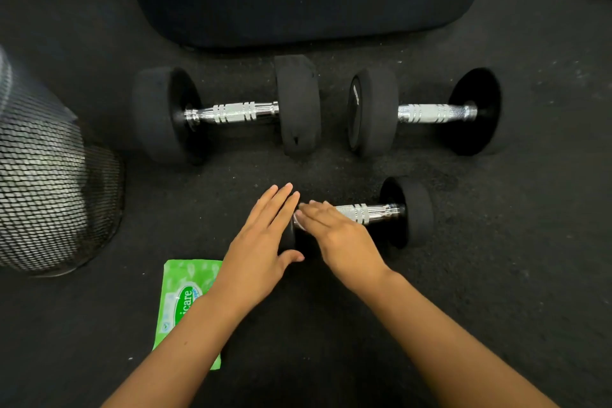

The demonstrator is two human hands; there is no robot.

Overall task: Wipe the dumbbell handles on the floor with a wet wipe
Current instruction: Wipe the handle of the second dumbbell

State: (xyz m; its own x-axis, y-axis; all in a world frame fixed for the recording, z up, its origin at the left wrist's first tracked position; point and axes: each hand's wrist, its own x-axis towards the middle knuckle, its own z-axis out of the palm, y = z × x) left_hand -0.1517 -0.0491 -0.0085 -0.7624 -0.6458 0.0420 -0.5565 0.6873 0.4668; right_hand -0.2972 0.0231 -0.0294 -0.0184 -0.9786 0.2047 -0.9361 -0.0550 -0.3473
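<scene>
Three black dumbbells with chrome handles lie on the dark floor. The small near dumbbell [419, 209] has my left hand [261, 242] laid over its left weight, fingers straight and thumb hooked under it. My right hand [337, 235] presses down on the left part of its handle [367, 213], and a bit of white wet wipe [298, 220] shows under the fingertips. Two larger dumbbells lie side by side farther away, one at the left [235, 113] and one at the right [433, 113], and neither is touched.
A green pack of wet wipes [185, 291] lies on the floor under my left forearm. A metal mesh bin [43, 182] stands at the left. The black base of a machine [298, 10] sits behind the dumbbells.
</scene>
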